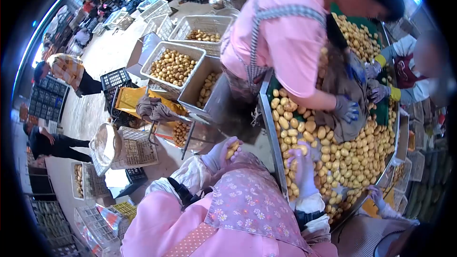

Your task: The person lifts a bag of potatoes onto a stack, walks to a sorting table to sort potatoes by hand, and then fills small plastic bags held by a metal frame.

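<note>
My left hand [218, 156], in a lilac glove, is closed around a potato [233, 149] in front of my flowered apron, short of the metal sorting table; the fingers partly hide what it holds. Over the table's near edge, my right hand [305, 173], gloved the same way, grips a potato [301, 149] at its fingertips. Below and around that hand lies a thick spread of loose potatoes [340, 162]. Across the table, a co-worker's gloved hand [346, 108] presses on a brown cloth [337, 124] lying over the potatoes.
A raised metal rim [272, 135] borders the table. Crates of potatoes [173, 66] stand to the left, near a yellow crate [127, 99] and a grey cloth [154, 109]. Opposite, another person's gloved hands [378, 90] reach in; a further gloved hand [376, 195] is at the lower right.
</note>
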A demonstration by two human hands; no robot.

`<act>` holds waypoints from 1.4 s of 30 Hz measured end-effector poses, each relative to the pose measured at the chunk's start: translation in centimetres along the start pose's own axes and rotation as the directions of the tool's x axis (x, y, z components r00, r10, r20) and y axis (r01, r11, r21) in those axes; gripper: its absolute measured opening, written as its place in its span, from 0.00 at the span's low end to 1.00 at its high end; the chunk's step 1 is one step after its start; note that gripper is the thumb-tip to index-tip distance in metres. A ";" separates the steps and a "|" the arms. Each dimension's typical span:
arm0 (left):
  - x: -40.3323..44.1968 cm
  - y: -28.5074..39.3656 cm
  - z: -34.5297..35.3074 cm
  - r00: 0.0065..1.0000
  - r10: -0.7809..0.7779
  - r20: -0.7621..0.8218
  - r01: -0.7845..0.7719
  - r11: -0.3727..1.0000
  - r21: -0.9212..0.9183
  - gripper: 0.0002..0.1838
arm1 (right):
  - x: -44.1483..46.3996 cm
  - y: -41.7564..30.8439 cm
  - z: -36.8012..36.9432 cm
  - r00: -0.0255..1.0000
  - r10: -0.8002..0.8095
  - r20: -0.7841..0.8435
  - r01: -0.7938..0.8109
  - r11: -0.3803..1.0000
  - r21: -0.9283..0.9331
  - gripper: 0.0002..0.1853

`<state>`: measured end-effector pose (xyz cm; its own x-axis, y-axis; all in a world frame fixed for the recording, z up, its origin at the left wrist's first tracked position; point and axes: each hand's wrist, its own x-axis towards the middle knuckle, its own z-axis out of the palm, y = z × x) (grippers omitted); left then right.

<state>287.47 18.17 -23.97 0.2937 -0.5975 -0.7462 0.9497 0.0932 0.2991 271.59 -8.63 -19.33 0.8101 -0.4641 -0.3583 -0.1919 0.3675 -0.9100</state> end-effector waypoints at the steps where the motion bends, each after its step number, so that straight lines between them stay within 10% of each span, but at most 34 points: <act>1: -0.2 0.0 -1.0 1.000 0.014 -0.015 -0.015 0.999 -0.035 0.18 | -0.1 -1.1 2.0 0.998 0.014 0.058 -0.011 0.998 -0.057 0.19; 4: -2.2 0.5 -3.1 0.996 0.065 -0.067 -0.071 0.993 -0.095 0.20 | 0.2 -4.7 7.8 0.896 -0.307 0.322 0.365 0.921 -0.136 0.17; 6: -4.3 0.4 -5.0 0.989 0.138 -0.056 -0.144 0.984 -0.106 0.21 | 1.0 -10.7 11.7 0.605 -0.685 0.407 0.795 0.548 -0.259 0.16; 8: -7.4 0.1 -7.2 0.974 0.224 -0.032 -0.226 0.971 -0.077 0.24 | 0.8 -16.1 16.8 0.503 -0.843 0.192 0.841 0.528 0.117 0.18; 10: -9.8 -0.7 -9.8 0.940 0.322 -0.113 -0.334 0.936 -0.111 0.26 | 0.8 -21.5 20.4 0.143 -0.988 0.051 0.989 0.140 -0.057 0.18; 13: -12.2 -0.3 -13.1 0.901 0.388 -0.194 -0.427 0.870 -0.247 0.26 | 0.8 -24.9 26.1 0.080 -0.985 -0.153 0.991 0.095 -0.092 0.21; 15: -13.4 2.3 -14.6 0.886 0.410 -0.218 -0.464 0.771 -0.436 0.22 | 2.9 -25.2 28.4 -0.419 -0.891 -0.172 0.828 -0.298 -0.476 0.23; 16: -13.7 4.9 -15.3 0.852 0.509 -0.123 -0.507 0.745 -0.433 0.21 | 1.8 -24.9 30.2 -0.429 -0.888 -0.166 0.824 -0.310 -0.474 0.23; 18: -15.2 13.1 -14.3 0.733 0.679 -0.035 -0.615 0.640 -0.460 0.26 | -1.7 -23.2 34.6 0.185 -0.979 -0.088 0.981 0.179 0.079 0.22; 19: -15.7 17.8 -14.5 0.596 0.749 0.290 -0.652 0.662 -0.370 0.25 | -1.3 -22.0 35.6 0.102 -0.994 0.023 0.995 0.103 0.020 0.23; 20: -13.4 20.8 -15.3 0.490 0.871 -0.035 -0.806 0.437 -0.399 0.27 | -1.8 -20.3 36.0 0.166 -0.978 0.129 0.985 0.169 0.015 0.24; 22: -14.9 25.6 -11.9 0.674 0.631 -0.384 -0.724 0.459 -0.515 0.26 | -0.5 -16.2 36.1 0.165 -0.950 0.266 0.958 0.218 0.186 0.27; 23: -10.0 25.7 -15.7 0.573 0.779 0.253 -0.540 0.592 -0.598 0.25 | -1.6 -14.2 36.1 0.370 -0.888 0.273 0.901 0.414 0.126 0.27; 24: -5.0 25.8 -19.3 0.177 0.624 0.761 -0.387 0.755 -0.529 0.25 | -1.0 -12.6 35.4 0.364 -0.854 0.372 0.876 0.449 0.174 0.22; 26: -11.3 18.5 -10.7 0.801 0.521 0.293 -0.513 0.851 -0.110 0.27 | -1.4 -9.1 34.4 0.530 -0.708 0.466 0.820 0.569 -0.067 0.22; 27: -12.5 15.7 -7.9 0.783 0.442 0.437 -0.377 0.897 -0.231 0.27 | -1.2 -7.6 34.3 0.433 -0.743 0.511 0.901 0.367 -0.230 0.21; 28: -13.0 13.1 -6.4 0.731 0.367 0.576 -0.211 0.924 -0.320 0.26 | -1.7 -5.3 34.3 0.512 -0.688 0.515 0.857 0.446 -0.257 0.22; 30: -11.3 8.1 -7.2 0.858 0.268 0.438 -0.031 0.878 -0.477 0.26 | -1.1 -2.2 32.4 0.528 -0.389 0.754 0.848 0.192 -0.495 0.25; 33: -7.7 3.8 -10.2 0.841 0.265 0.472 -0.048 0.905 -0.422 0.25 | -2.3 3.2 29.1 0.545 -0.368 0.753 0.790 -0.074 -0.608 0.28; 34: -9.4 4.4 -9.2 0.540 0.244 0.805 0.463 0.712 -0.527 0.25 | -2.8 3.6 28.5 0.608 -0.287 0.741 0.758 -0.070 -0.649 0.29; 36: -10.7 4.1 -9.0 0.843 0.011 0.538 0.219 0.906 -0.362 0.25 | -3.3 4.6 27.3 0.685 -0.201 0.700 0.706 -0.054 -0.706 0.31; 38: -9.5 4.4 -9.8 0.839 -0.077 0.539 0.248 0.935 -0.252 0.25 | -3.2 5.2 26.3 0.788 0.018 0.616 0.581 0.312 -0.752 0.34; 42: -9.2 6.9 -7.5 0.902 -0.040 0.430 0.186 0.934 -0.304 0.24 | -3.5 4.0 24.4 0.780 -0.151 0.607 0.619 0.325 -0.715 0.38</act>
<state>292.18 30.33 -19.49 0.1799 -0.8853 -0.4289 0.9752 0.2176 -0.0401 281.57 14.13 -16.59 0.9973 0.0719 -0.0155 0.0433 -0.7442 -0.6666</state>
